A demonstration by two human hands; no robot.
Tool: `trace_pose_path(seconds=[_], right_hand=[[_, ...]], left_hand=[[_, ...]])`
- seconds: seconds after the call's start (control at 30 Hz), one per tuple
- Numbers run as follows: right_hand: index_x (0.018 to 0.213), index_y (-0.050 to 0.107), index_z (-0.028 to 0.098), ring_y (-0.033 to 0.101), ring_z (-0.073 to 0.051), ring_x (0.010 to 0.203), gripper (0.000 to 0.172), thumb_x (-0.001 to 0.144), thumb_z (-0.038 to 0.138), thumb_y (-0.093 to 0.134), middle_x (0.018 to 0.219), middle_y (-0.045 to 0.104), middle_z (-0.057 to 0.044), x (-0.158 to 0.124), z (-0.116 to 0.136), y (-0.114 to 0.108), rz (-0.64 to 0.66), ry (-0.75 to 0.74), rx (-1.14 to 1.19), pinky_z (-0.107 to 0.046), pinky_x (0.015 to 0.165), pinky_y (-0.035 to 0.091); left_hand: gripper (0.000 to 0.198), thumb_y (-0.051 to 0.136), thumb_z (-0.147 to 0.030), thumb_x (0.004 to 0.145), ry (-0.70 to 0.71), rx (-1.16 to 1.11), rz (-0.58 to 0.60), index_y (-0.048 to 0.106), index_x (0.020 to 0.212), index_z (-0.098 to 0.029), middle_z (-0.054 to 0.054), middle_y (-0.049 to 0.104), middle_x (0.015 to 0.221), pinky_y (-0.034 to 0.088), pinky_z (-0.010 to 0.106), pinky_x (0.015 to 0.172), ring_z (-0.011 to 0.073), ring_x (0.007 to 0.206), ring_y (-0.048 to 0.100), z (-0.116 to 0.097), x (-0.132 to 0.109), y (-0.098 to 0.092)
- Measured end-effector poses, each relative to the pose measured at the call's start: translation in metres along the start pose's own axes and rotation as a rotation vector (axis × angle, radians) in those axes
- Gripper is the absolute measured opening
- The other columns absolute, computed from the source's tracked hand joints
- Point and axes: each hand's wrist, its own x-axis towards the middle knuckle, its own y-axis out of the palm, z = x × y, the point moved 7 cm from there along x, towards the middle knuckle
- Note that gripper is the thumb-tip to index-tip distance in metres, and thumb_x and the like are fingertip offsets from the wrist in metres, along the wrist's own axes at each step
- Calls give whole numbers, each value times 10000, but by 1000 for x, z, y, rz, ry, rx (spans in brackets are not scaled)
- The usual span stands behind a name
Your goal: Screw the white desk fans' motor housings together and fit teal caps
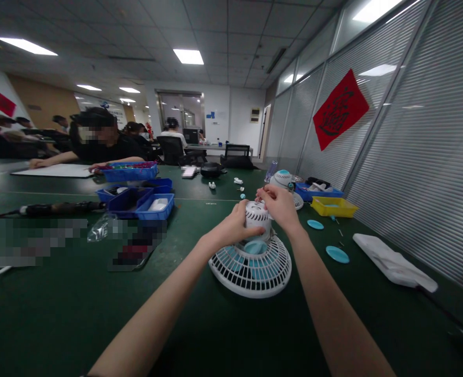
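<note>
A small white fan (250, 264) lies face down on the dark green table (58, 309), its round grille on the tabletop and its white motor housing (257, 215) pointing up. My left hand (235, 226) is wrapped round the left side of that housing. My right hand (280, 204) is closed in a pinch on top of the housing, holding something thin that I cannot make out. A teal part shows between grille and housing.
Two teal round caps (337, 254) and a yellow tray (334, 206) lie to the right, with a folded white cloth (392, 262) beyond. Blue trays (145, 201) stand at left. A second fan (284, 180) stands behind. A person sits at the far left of the table.
</note>
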Motion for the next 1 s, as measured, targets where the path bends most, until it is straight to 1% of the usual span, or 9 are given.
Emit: trace_pose_path(seconds=[0.1,0.23,0.37,0.47,0.6,0.7,0.8,0.9,1.0], right_hand=[[648,578,193,560,-135,524,248,814,348,478,652,661,-18,0,0,0,-4,-6,-34,-253,545,401],[649,595,191,569,-152,566,259,810,357,478,666,655,-29,1,1,-1,-37,-29,-94,-259,553,385],[669,610,187,569,-164,580,253,809,355,484,671,652,-37,1,1,0,-42,-24,-107,-267,551,376],[662,618,186,568,-167,572,262,811,358,486,650,649,-36,1,2,1,-37,-21,-118,-273,549,375],[679,607,185,579,-164,583,239,806,355,497,668,654,-36,2,-1,3,-52,-8,-74,-274,562,399],[721,574,181,607,-175,634,195,787,357,523,683,652,-44,2,-6,6,-83,11,40,-276,580,432],[727,529,180,611,-174,618,181,775,355,540,679,644,-50,2,-9,7,-100,48,144,-276,579,448],[707,505,189,597,-162,585,157,787,324,516,683,645,-50,0,-6,7,-97,59,125,-272,585,442],[681,502,195,586,-153,579,149,798,286,486,685,642,-37,0,-2,7,-74,34,90,-266,601,429]], left_hand=[[834,627,-409,685,-23,45,-9,207,1335,-99,187,318,1366,366,401,1015,295,1210,415,-3,-2,1],[854,623,-436,695,-58,128,-18,192,1340,-79,204,300,1378,390,412,991,322,1201,424,-5,-3,1],[841,600,-463,719,-127,206,-36,177,1341,-86,207,313,1372,432,401,933,326,1147,481,-7,-5,2],[828,580,-483,731,-161,268,-51,173,1334,-88,225,313,1369,438,392,913,328,1139,489,-9,-7,3],[822,533,-511,750,-158,334,-79,162,1333,-65,249,335,1342,434,407,904,339,1136,486,-11,-8,5],[820,501,-505,758,-156,351,-84,156,1340,-43,251,362,1315,436,421,894,349,1115,494,-15,-10,6],[828,497,-480,758,-177,376,-67,148,1351,-20,248,374,1302,435,439,891,364,1108,489,-19,-12,6],[815,475,-463,777,-202,393,-72,136,1356,0,261,351,1321,430,436,897,366,1116,482,-21,-14,5],[805,466,-449,781,-197,397,-85,137,1351,15,261,367,1307,431,428,895,362,1107,490,-21,-15,4]])
